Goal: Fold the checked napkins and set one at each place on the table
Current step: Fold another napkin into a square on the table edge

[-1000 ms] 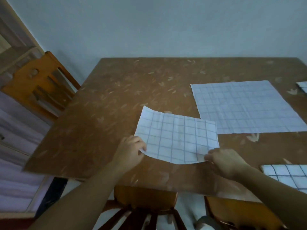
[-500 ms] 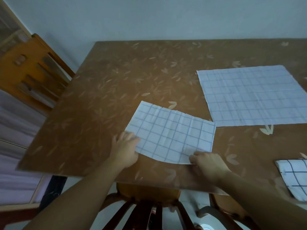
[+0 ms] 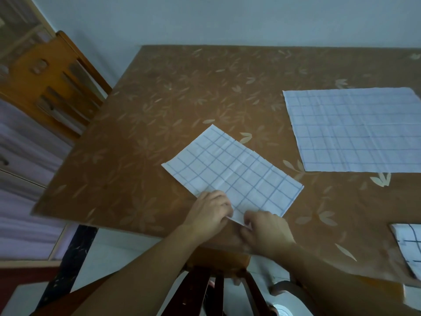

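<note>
A folded white napkin with blue checks [image 3: 232,172] lies at an angle on the brown leaf-patterned table [image 3: 182,106], near its front edge. My left hand [image 3: 210,213] and my right hand [image 3: 266,231] meet at the napkin's nearest corner, and both pinch the cloth there. A larger unfolded checked napkin [image 3: 355,131] lies flat to the right. Part of a third napkin with dark checks [image 3: 407,245] shows at the right edge.
A wooden chair [image 3: 52,87] stands at the table's left side. Another chair's dark back [image 3: 216,288] is below my arms at the front edge. The wall runs along the table's far side.
The folded napkin has turned so that it lies diagonally. My hands have come together from its two near corners to one corner. The camera has tilted and shifted.
</note>
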